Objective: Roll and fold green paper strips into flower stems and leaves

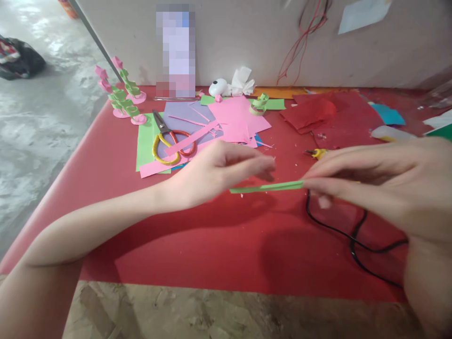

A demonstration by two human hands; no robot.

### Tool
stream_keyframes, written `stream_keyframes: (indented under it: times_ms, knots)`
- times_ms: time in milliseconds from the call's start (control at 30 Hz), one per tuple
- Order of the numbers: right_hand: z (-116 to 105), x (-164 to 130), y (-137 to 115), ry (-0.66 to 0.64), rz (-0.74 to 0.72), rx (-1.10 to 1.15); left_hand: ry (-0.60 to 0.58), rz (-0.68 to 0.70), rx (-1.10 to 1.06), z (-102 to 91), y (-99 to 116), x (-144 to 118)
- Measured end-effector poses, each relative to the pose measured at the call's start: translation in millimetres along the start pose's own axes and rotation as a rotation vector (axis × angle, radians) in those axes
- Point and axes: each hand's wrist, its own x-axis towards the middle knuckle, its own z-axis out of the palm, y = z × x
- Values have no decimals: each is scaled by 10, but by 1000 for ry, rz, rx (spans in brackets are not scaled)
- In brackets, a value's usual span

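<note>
Green folded paper strip is lying level, left to right — right hand pinching its right end, left hand's loosely curled fingers hovering over its left end, seemingly not gripping

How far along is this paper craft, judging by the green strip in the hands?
Done, apparently: three paper flowers with green spiral stems stand at the table's far left. In hand: the right hand pinches one end of a green paper strip, the left hand at its other end. Left, probably: the strip is still flat, and a curled green piece, pink sheets and scissors lie unused.
</note>
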Motion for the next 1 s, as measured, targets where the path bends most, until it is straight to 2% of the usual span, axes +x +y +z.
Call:
stream_keyframes:
  times_ms: [33, 133, 300, 367, 500, 667, 867, 1000]
  knots:
    - [26, -4, -62, -93, -46, 39, -35, 23, 38, 14, 3, -10]
    - [93, -7, -186, -119, -108, 86, -85, 86, 117, 48, 15, -48]
    - [128, -9, -197, 3, -35, 163, -8, 142, 105, 60, 45, -68]
    - [125, -24, -189, 58, -51, 179, 36, 161, 98, 63, 48, -66]
    - [136, -72, -202, 73, -94, 180, 84, 199, 106, 88, 16, -77]
    - [199, -112, -249, 119, -125, 101, 118, 350, 157, 115, -28, -90]
    - [231, -145, -300, 263, -65, 19, 196, 376, 132, 132, -27, -107]
    - [257, -168, -321, 265, -65, 28, 238, 361, 164, 162, -26, -128]
